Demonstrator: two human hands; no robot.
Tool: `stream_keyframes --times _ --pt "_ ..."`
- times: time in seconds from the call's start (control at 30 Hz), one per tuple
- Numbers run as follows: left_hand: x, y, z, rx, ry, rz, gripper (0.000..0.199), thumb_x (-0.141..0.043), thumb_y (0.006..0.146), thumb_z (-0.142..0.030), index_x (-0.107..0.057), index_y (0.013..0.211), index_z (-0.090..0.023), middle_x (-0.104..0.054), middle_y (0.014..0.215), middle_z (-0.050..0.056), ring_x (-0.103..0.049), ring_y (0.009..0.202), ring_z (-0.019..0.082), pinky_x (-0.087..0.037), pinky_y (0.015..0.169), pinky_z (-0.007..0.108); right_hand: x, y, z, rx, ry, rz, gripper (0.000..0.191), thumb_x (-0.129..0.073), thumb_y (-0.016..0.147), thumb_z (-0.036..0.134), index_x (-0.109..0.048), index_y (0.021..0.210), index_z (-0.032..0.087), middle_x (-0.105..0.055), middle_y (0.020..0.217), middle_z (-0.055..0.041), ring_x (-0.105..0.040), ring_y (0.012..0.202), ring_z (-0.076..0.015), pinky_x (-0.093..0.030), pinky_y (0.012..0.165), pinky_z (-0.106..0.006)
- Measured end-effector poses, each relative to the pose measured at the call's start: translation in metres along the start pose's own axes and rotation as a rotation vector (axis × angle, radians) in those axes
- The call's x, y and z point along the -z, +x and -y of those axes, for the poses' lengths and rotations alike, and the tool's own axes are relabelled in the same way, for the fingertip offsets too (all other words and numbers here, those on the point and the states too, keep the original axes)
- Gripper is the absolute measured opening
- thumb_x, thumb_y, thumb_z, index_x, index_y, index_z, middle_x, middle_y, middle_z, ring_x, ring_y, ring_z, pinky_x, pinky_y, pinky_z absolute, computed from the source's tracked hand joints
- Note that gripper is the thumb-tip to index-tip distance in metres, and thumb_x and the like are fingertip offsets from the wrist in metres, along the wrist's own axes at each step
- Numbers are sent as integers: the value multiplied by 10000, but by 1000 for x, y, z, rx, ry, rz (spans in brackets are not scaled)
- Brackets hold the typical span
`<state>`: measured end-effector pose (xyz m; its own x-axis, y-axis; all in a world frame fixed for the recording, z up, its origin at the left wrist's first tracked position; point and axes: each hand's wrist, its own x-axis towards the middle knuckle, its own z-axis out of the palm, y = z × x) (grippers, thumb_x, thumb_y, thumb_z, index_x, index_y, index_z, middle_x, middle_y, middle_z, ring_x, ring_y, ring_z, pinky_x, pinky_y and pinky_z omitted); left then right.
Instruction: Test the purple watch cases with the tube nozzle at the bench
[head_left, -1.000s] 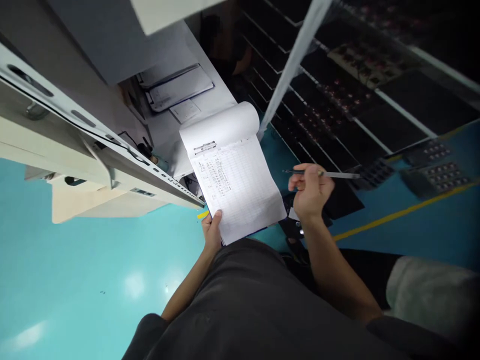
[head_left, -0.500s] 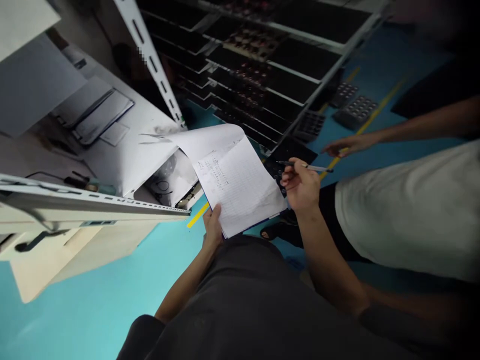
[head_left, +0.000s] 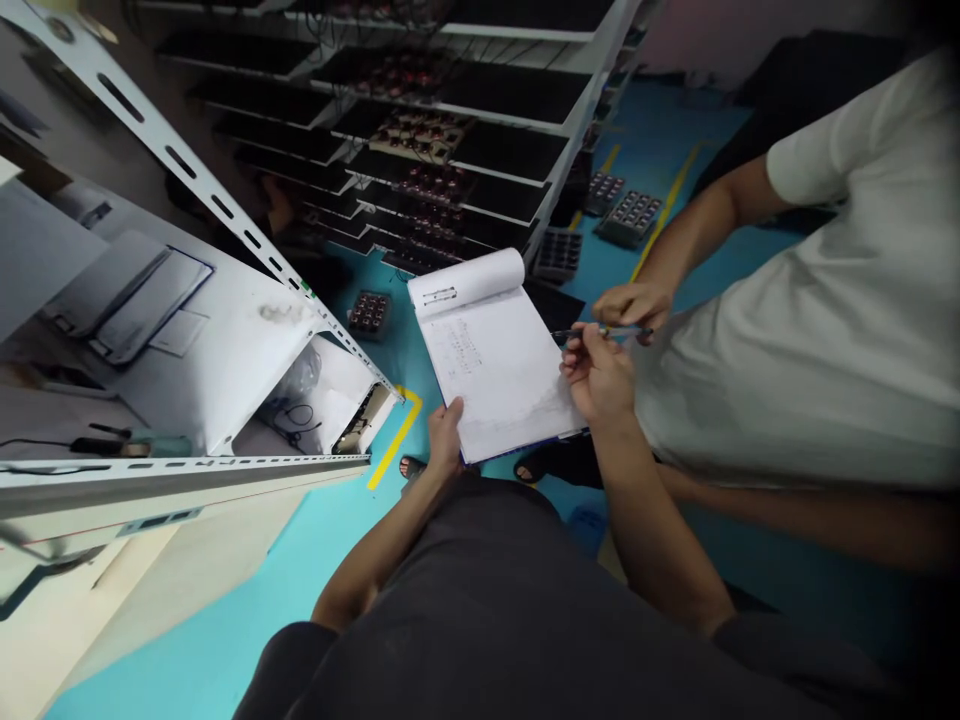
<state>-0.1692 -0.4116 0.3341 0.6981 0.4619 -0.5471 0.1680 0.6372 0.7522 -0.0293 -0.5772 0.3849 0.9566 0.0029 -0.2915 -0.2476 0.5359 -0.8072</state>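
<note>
Through the head camera I saw the left hand (head_left: pixel 445 437) pinching the lower-left corner of the clipboard (head_left: pixel 525 446), held before the dark shirt (head_left: pixel 480 600). The right hand (head_left: pixel 602 380) pinched a pen (head_left: pixel 621 331) just beside it; whether a co-worker's hand (head_left: pixel 637 303) gripped the far end, I couldn't tell.

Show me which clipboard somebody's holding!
The clipboard with its top pages curled back, gripped by the left hand; the other clipboard lies on the white tabletop.

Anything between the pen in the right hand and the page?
Nothing visible between the pen, held in the right hand, and the page. A co-worker's hand is by the pen's far end; whether they touch is unclear.
</note>
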Motion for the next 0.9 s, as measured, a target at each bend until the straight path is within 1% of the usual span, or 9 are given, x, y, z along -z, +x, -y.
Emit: stream_keyframes --times 0.27,0.43,0.5,0.53,0.6,0.67,0.73,0.8,0.9 --pt "-8 15 -5 -15 23 31 402 -887 684 -462 -703 828 -134 -762 858 107 -721 915 308 -575 819 404 -11 12 4 109 -114 22 406 -887 726 521 -682 870 202 -559 644 69 -497 509 -41 -386 439 -140" --pt "-29 25 -8 -25 3 42 368 -874 698 -450 -694 790 -143 -755 801 92 -734 883 298 -587 806 396 -11 4 28 218 -198 9 447 -833 754 571 -718 1005 219 -651 738 27 -521 526 -68 -386 424 -173" --pt "-40 27 -10 -26 -11 57 372 -880 693 -447 -689 786 -141 -760 799 95 -741 884 299 -592 806 393 -2 -10 41 203 -246 84 445 -812 778 584 -739 1016 216 -658 749 11 -533 536 -76 -383 416 -180" --pt "-45 29 -10 -27 -18 65 378 -885 687 -445 -689 789 -138 -762 800 95 -743 878 295 -594 802 388 4 -19 47 165 -289 161 437 -805 785 590 -748 999 213 -661 752 2 -538 539 -81 -382 410 -184" --pt "-56 32 -10 -28 -28 77 392 -894 676 -446 -688 790 -133 -765 797 89 -743 851 278 -593 785 370 18 -37 55 4 -429 412 436 -798 798 599 -763 979 204 -685 776 -24 -571 561 -98 -405 419 -195" --pt "-66 35 -8 -29 -35 90 400 -899 671 -448 -688 791 -130 -767 794 78 -741 822 257 -592 775 352 33 -52 54 -242 -605 709 456 -794 809 603 -769 1016 197 -722 829 -52 -619 613 -120 -447 457 -203" --pt "-76 37 -6 -32 -38 108 403 -899 673 -447 -694 803 -125 -770 798 72 -742 820 248 -593 790 348 47 -63 42 -473 -759 916 472 -776 834 595 -760 1086 197 -746 911 -71 -657 693 -135 -479 506 -200" --pt "-86 39 -4 -35 -37 134 403 -892 683 -444 -706 831 -119 -777 821 79 -747 848 255 -592 821 359 59 -69 19 -601 -855 938 476 -776 837 580 -749 1109 191 -741 929 -66 -668 739 -145 -482 514 -193" --pt "-99 39 1 -40 -25 178 397 -868 714 -439 -718 879 -110 -788 878 101 -750 916 272 -582 862 374 72 -75 -19 -640 -917 729 431 -843 788 525 -740 929 131 -683 776 -40 -644 659 -147 -444 453 -192"
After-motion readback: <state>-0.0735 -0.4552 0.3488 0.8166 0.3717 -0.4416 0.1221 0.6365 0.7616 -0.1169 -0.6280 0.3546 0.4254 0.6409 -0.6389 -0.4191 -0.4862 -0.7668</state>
